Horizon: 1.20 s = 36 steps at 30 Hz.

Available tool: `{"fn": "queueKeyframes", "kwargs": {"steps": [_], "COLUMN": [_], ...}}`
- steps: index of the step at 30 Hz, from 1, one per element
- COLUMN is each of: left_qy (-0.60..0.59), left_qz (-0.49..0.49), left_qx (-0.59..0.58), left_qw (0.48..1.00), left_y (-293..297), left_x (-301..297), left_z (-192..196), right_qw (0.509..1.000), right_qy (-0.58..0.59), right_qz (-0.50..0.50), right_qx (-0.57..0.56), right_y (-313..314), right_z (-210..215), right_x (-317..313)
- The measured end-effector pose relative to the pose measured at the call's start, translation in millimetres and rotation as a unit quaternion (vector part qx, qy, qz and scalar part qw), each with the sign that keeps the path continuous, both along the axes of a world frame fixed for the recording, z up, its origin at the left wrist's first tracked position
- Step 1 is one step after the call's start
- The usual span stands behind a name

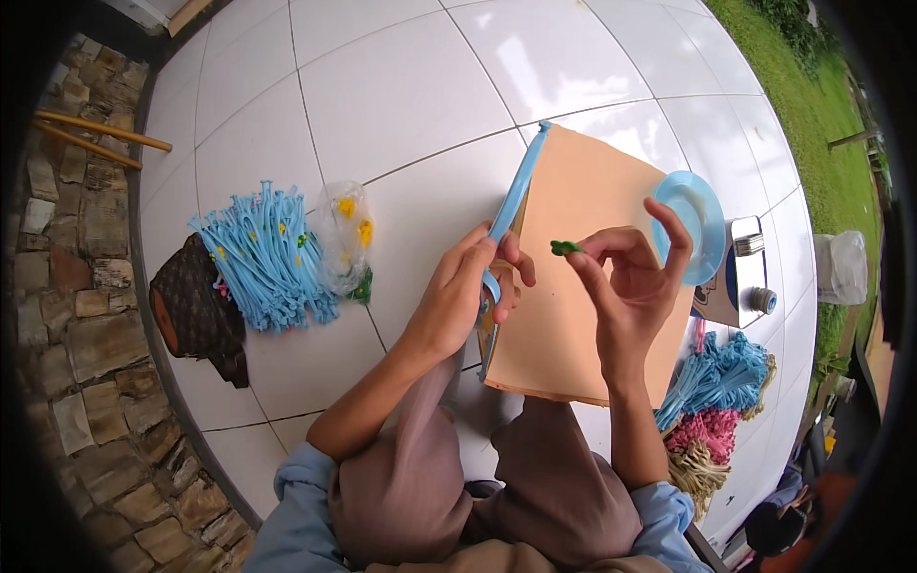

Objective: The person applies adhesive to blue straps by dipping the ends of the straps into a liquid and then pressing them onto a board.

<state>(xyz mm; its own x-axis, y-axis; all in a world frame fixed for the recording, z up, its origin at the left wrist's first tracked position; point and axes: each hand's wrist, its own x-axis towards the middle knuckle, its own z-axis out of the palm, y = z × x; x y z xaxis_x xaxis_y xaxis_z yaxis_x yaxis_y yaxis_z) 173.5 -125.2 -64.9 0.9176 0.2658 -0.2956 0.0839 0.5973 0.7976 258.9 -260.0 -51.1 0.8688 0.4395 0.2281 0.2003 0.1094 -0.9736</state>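
Note:
My left hand (457, 291) is closed around a long, flat light blue strip (522, 181). The strip slants up and away from the fingers, and its lower end curls below them. In a pinch between thumb and forefinger, my right hand (632, 296) holds a small dark green piece (561, 247); its exact kind is too small to make out. The other right fingers are raised. Both hands are over or beside a peach-coloured box or board (564, 329) in front of my knees, and the green piece is apart from the strip.
To the left lie a heap of light blue strips (267, 263), a clear bag (342, 234) with yellow and green pieces, and a brown patterned bag (196, 306). On the right are a light blue plate (694, 224), a metal can (740, 277) and coloured bundles (716, 382).

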Motion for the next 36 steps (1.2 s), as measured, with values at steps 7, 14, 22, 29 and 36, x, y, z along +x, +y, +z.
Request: {"fn": "queueKeyframes", "kwargs": {"steps": [7,14,22,29,36], "left_qy": [0.024,0.035,0.043,0.048,0.007], "left_qz": [-0.033,-0.028,-0.037,-0.049,-0.044], "left_qx": [0.125,0.176,0.208,0.260,0.248], "left_qw": [0.991,0.983,0.976,0.963,0.968], "left_y": [-4,-9,-7,-6,-7], "left_x": [-3,-4,-6,-7,-9], "left_z": [16,18,21,24,18], "right_qw": [0.907,0.910,0.923,0.929,0.937], "right_qy": [0.400,0.396,0.372,0.357,0.330], "right_qz": [0.008,0.010,0.003,-0.012,0.007], "right_qx": [0.135,0.124,0.098,0.093,0.116], "right_y": [14,25,30,31,33], "right_z": [14,8,8,5,6], "right_x": [-5,-9,-11,-14,-17]}}
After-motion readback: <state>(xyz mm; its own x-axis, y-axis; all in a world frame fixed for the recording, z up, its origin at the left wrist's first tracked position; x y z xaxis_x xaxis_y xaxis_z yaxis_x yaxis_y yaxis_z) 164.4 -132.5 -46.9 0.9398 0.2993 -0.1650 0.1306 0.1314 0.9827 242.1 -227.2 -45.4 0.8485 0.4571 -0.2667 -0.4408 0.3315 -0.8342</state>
